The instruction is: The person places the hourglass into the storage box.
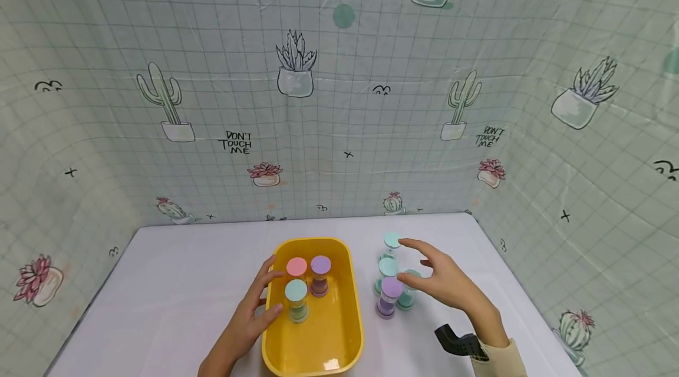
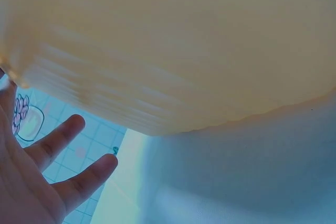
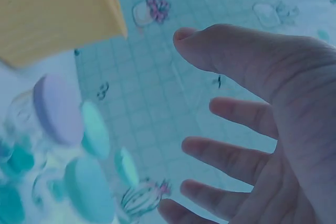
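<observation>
Three sand timers stand in a yellow tray: one with a pink cap, one purple, one mint green. My left hand rests at the tray's left rim, fingertips and thumb reaching over it; in the left wrist view two fingers stretch out beside the tray wall. My right hand hovers just right of a group of timers, thumb and fingers spread, holding nothing. Nearest in that group is a purple sand timer, with several mint green sand timers around and behind it.
The white table spreads to both sides of the tray. A cloth with a grid and cactus prints hangs behind and along the sides. A black strap sits at my right wrist.
</observation>
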Demonstrator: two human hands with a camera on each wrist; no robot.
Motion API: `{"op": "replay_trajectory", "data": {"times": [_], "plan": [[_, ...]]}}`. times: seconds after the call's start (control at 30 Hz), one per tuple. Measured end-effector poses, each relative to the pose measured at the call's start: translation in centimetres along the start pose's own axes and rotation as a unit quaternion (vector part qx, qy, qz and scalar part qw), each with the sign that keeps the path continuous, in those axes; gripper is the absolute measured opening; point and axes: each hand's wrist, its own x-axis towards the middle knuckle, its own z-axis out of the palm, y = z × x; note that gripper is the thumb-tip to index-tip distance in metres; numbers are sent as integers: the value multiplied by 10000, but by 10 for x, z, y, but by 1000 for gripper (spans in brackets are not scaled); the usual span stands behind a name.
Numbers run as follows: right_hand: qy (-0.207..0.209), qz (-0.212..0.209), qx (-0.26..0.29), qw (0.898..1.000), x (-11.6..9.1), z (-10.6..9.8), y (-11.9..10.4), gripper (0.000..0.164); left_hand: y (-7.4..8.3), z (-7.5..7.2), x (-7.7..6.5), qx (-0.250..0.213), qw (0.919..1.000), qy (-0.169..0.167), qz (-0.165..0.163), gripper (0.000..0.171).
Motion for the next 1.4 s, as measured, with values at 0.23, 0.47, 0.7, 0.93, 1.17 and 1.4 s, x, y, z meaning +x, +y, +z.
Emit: {"op": "replay_trajectory", "data": {"times": [0.23,0.47,0.7,0.93,1.17,1.4], "plan": [[195,508,78,9985,-16,7,32,75,-1,0,0,27,10000,-18,51,49],[208,866,441,9950,-21,21,52,80,-2,0,0,31,9999,6,134,48],[254,1185,859,9889,-22,34,61,78,-2,0,-1,77,9999,13,100,48],[402,1228,1026,9863,-21,41,63,76,-3,1,-1,108,9999,38,100,48],[427,1306,953,9859,-19,45,68,75,-3,1,-1,47,9999,56,81,48],[442,1277,1010,9857,-19,48,70,72,-4,1,-1,25,9999,62,108,48]]}}
